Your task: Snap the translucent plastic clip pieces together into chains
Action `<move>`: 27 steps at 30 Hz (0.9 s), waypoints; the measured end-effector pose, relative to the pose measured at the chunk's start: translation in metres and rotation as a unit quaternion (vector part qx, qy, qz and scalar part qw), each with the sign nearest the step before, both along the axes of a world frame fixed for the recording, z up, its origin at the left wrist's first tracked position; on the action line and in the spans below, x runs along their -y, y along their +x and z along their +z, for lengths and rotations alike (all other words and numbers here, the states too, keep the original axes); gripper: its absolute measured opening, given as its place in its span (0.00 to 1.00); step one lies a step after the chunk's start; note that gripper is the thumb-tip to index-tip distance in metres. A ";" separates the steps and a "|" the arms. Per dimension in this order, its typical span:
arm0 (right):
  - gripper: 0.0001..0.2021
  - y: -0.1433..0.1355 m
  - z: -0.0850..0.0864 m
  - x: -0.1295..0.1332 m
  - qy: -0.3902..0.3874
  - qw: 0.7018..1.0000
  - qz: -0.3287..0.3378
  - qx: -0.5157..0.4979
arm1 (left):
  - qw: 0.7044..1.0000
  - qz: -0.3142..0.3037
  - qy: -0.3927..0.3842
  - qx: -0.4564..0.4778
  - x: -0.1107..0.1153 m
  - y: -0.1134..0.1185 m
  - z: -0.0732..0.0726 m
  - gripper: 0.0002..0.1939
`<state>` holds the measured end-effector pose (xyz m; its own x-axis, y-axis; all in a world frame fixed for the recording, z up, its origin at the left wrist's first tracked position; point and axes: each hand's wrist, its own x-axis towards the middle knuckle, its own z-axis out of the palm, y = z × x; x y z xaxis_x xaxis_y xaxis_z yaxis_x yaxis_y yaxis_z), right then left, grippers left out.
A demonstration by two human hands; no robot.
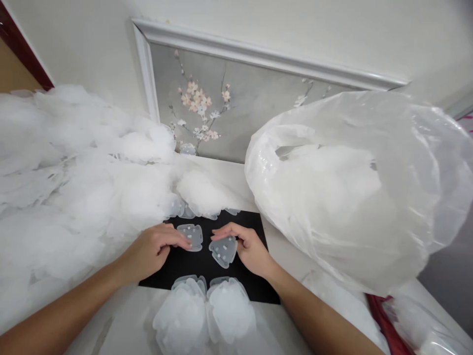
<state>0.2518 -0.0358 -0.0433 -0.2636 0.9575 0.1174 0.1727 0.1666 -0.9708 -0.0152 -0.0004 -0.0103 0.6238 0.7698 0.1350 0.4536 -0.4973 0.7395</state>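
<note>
Two translucent plastic pieces with small white nubs lie over a black mat [177,268]. My left hand [153,246] touches the left piece [194,236] with its fingertips; the fingers are close together. My right hand [249,244] has its fingers at the upper right edge of the right piece [222,254], with the thumb side against it. Two stacks of similar pieces, a left stack [183,315] and a right stack [231,310], stand at the mat's near edge. More pieces with white fluffy material [203,192] lie along its far edge.
A large pile of white, translucent material [74,197] fills the left side. On the right sits a big clear plastic bag [399,197] with white contents. Behind the table [229,172] is a framed floral panel [229,113] on the wall. Something red [384,320] lies at the lower right.
</note>
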 end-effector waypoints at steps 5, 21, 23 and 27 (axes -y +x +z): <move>0.23 0.004 -0.006 -0.005 0.066 0.994 -0.039 0.082 | 0.997 0.078 -0.008 -0.004 -0.003 0.001 -0.002 0.22; 0.04 0.006 0.004 -0.004 0.037 0.976 -0.133 0.169 | 0.996 0.076 0.023 -0.049 -0.010 0.000 -0.010 0.14; 0.05 0.005 0.006 -0.002 0.039 0.970 -0.121 0.209 | 0.995 0.075 0.028 -0.058 -0.010 0.000 -0.012 0.16; 0.11 0.000 0.006 0.001 0.056 0.959 -0.089 0.263 | 0.993 0.049 0.075 -0.076 -0.008 0.005 -0.018 0.14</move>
